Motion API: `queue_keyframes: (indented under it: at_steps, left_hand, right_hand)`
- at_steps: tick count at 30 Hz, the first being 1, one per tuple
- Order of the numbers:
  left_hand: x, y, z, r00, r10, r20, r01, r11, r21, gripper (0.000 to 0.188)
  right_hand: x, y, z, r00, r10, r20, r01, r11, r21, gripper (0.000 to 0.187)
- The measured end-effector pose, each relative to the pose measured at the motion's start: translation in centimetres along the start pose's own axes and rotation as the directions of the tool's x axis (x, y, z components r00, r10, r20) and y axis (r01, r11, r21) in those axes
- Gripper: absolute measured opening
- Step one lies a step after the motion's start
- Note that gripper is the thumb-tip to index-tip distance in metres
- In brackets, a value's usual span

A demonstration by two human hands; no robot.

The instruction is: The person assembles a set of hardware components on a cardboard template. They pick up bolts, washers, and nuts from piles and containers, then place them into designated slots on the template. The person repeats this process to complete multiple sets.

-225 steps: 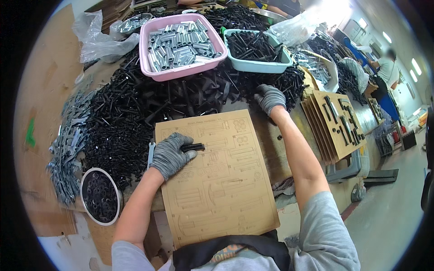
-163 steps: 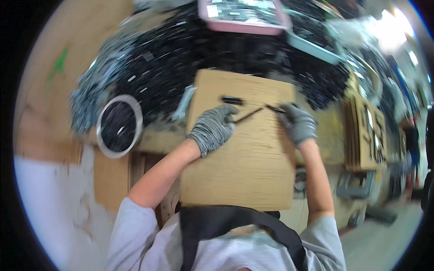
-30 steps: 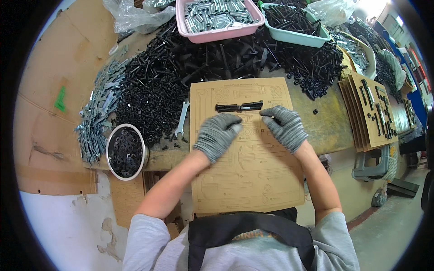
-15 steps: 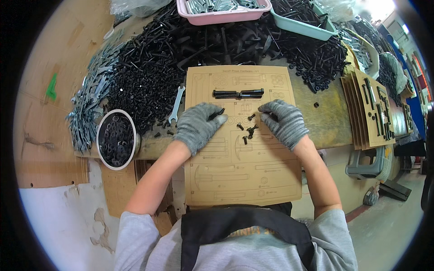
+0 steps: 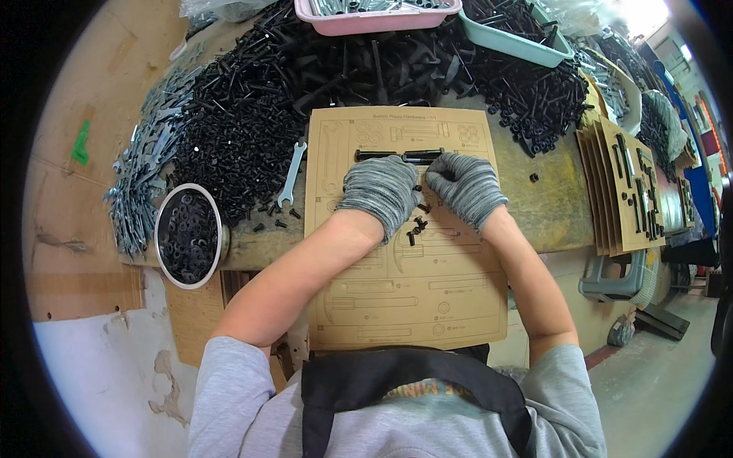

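- The left hand, in a grey knitted glove, is bent over the printed cardboard sheet; its fingertips are hidden, so I cannot tell whether it holds anything.
- The right hand, gloved alike, sits just beside it with fingers curled in narrowly; whether something is pinched there I cannot tell.
- Short black screws lie loose on the sheet, just below the gap between the hands.
- Long black bolts lie end to end across the sheet, just beyond the gloves.
- The sheet rests partly on a worn, stained worktable and reaches toward the person's body.
- An open-ended wrench lies on the table just left of the sheet.
- Farther left spread a heap of black screws and a pile of silver wrenches.
- A round bowl of black washers stands at the table's near edge.
- At the back are a pink tub of silver tubes and a pale blue tub of black bolts.
- To the right, cardboard panels lean in a row above a grey stool on the pale floor.
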State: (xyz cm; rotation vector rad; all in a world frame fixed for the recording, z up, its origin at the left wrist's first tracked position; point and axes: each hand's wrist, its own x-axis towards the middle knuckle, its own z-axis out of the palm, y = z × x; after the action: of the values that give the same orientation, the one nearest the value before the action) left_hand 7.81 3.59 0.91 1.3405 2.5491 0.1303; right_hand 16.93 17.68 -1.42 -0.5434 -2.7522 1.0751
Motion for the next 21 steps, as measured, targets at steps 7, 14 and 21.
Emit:
queue_keyframes:
  at_steps: [7, 14, 21]
  left_hand:
    - [-0.6, -0.3, 1.5, 0.997, 0.001, -0.079, -0.014, 0.985, -0.169, 0.031]
    - [-0.5, -0.7, 1.8, 0.989, 0.016, -0.150, -0.052, 0.970, -0.238, 0.027]
    - [0.0, -1.1, 2.3, 0.984, 0.019, -0.175, -0.063, 0.967, -0.247, 0.021]
  right_hand:
    - [-0.1, 0.3, 0.7, 0.999, 0.017, -0.041, -0.016, 1.000, 0.021, 0.019]
    - [0.4, 0.2, 0.3, 0.996, 0.023, 0.082, -0.021, 0.999, -0.024, 0.019]
    - [0.2, 0.9, 1.2, 0.994, -0.030, -0.108, 0.031, 0.999, 0.011, 0.016]
